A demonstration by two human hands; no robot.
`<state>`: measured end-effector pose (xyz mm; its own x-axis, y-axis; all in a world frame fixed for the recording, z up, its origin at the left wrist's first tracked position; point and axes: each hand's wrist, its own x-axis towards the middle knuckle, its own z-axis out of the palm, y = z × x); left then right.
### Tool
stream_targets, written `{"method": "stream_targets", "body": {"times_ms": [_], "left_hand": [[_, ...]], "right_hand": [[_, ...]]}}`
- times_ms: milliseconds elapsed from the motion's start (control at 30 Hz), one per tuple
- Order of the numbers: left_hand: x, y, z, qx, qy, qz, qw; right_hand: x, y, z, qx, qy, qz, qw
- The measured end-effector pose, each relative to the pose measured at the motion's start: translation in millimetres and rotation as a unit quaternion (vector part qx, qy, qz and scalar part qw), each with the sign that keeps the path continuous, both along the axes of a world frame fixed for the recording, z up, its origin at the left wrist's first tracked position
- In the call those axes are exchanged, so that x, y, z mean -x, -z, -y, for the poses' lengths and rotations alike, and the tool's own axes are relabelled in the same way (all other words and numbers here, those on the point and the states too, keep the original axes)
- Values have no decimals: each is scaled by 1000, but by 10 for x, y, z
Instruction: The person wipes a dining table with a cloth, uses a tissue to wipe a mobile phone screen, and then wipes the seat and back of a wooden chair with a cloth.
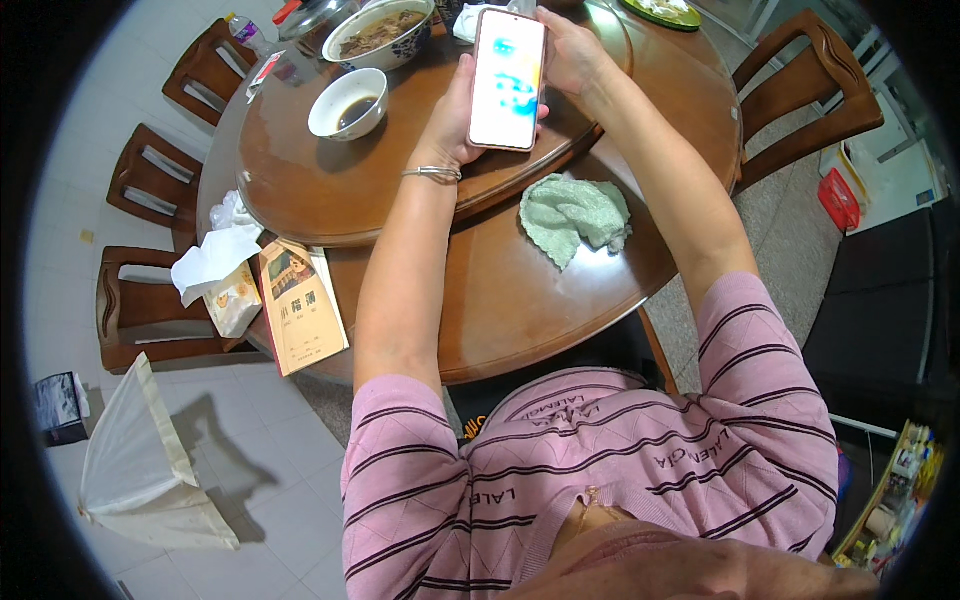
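A smartphone (pixel 507 81) with a bright, washed-out screen is held upright over the wooden turntable. My left hand (pixel 454 112) grips its left side and lower edge, with fingertips showing past its right edge; a silver bangle circles that wrist. At the phone's upper right side, my right hand (pixel 574 52) touches the edge; whether it bears any of the weight I cannot tell. A crumpled green cloth (pixel 576 215) lies on the table below the phone. Left of my left hand stands a white bowl (pixel 349 105) with dark liquid in it.
The turntable (pixel 300 195) also bears a large patterned bowl (pixel 379 34) of food and a plastic bottle (pixel 246 31). A tissue pack (pixel 232 300) and a notebook (pixel 304 315) lie at the table's left edge. Wooden chairs (pixel 817 90) surround the table. A mesh food cover (pixel 139 457) rests on the floor.
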<state>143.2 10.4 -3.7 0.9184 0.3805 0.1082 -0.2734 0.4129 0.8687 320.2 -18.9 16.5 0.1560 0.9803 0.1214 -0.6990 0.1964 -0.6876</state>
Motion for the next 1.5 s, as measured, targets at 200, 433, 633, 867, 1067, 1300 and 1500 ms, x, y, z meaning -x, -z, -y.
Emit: {"method": "stream_targets", "body": {"times_ms": [200, 433, 633, 867, 1067, 1300, 1500], "left_hand": [[27, -12, 27, 3, 30, -28, 999], [90, 6, -10, 16, 2, -1, 1000], [22, 45, -64, 75, -154, 41, 984], [35, 246, -318, 70, -164, 59, 982], [-15, 113, -138, 109, -181, 49, 976], [32, 54, -83, 134, -103, 67, 983], [553, -626, 419, 31, -161, 15, 986]], "right_hand": [[-41, -240, 185, 88, 35, 36, 995], [-594, 392, -83, 159, 234, 86, 955], [227, 152, 359, 20, 275, 156, 949], [895, 192, 802, -322, 296, 683, 586], [407, 234, 929, -284, 262, 766, 514], [-159, 534, 995, -98, 339, 764, 541], [-94, 618, 1000, -116, 370, 756, 528]]}}
